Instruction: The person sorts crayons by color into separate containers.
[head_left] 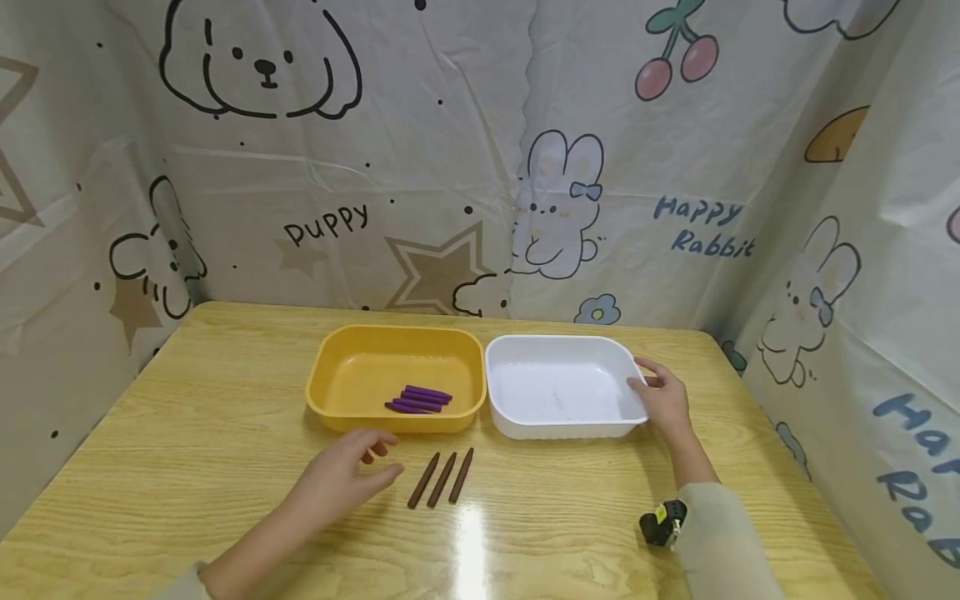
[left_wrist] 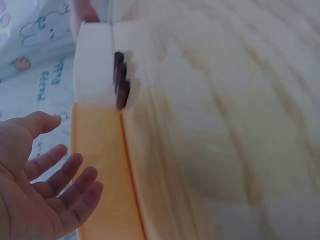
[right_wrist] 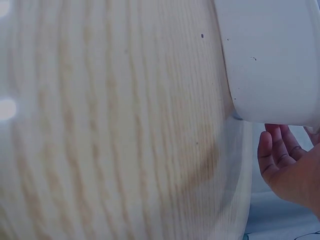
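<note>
My left hand (head_left: 341,479) hovers with relaxed, spread fingers in front of the yellow plastic tub (head_left: 397,424), holding nothing. Just right of its fingertips, three brown crayons (head_left: 442,481) lie side by side on the table. Several purple crayons (head_left: 422,407) rest inside the yellow tub, toward its front right. The white plastic tub (head_left: 566,430) stands directly right of the yellow one and has no crayons in it. My right hand (head_left: 666,404) grips its right end, thumb over the rim and fingers outside; in the right wrist view the fingers (right_wrist: 267,150) show beside the white wall.
Both tubs stand toward the back of the wooden table (head_left: 225,400). A printed cloth (head_left: 420,183) hangs behind the table and along its sides. A small black device (head_left: 663,523) sits by the right sleeve.
</note>
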